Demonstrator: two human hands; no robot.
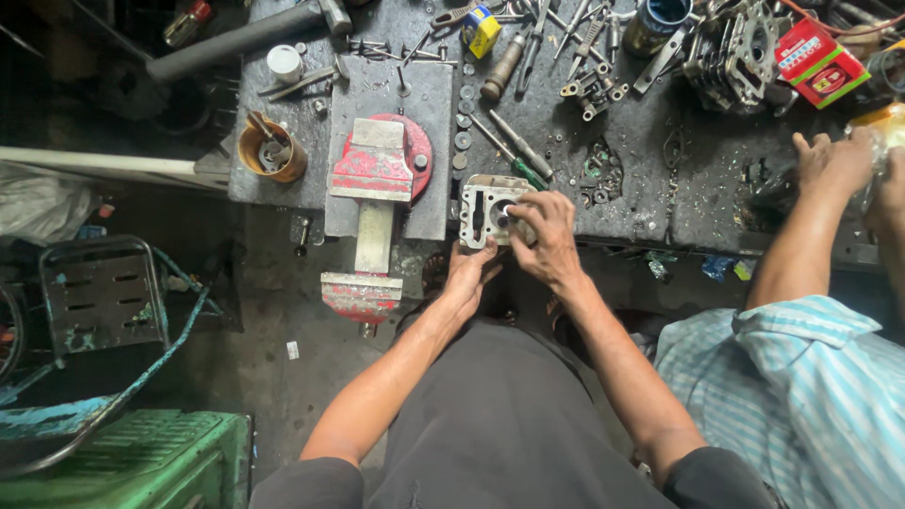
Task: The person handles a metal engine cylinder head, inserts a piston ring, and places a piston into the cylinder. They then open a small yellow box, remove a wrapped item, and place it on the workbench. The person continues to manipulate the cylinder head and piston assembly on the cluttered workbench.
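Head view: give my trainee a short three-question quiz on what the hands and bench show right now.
1. True or false: the right hand rests on top of the grey metal engine block at the bench edge.
2. Where is the left hand? A) gripping the red bench vise B) at the block's lower edge, below the bench edge C) inside the rusty orange tin
3. What kind of sleeve does the co-worker's arm on the right wear?

Key: 1 true. 2 B. 3 a light blue striped shirt sleeve.
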